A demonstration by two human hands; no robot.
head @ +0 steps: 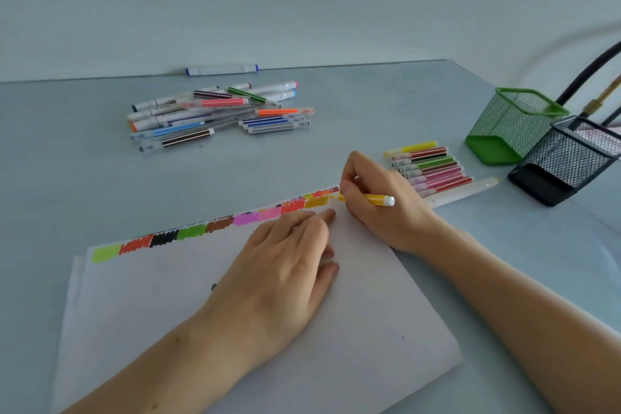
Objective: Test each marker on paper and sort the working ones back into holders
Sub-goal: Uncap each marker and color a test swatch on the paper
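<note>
I am seeing the right hand (pixel 376 202) pinching a yellow marker (pixel 368 198), its tip on the paper (pixel 235 306) at the far edge. The left hand (pixel 282 262) is lying flat on the paper, fingers straight, just beside the marker.

A band of scribbled swatches (pixel 215 223) is seen along the white paper (pixel 235 329): lime green, red-orange, black, green, brown, violet, pink, red and yellow-orange. A yellow marker (pixel 369 199) with a white end cap is held above it. Red, green, pink and yellow barrels are shown in the sorted row (pixel 431 170); orange, blue, brown, pink and striped green barrels in the loose pile (pixel 218 112). Two mesh holders are pictured, one bright green (pixel 514 126), one black (pixel 568 160), on a pale grey-blue table (pixel 84 178).
</note>
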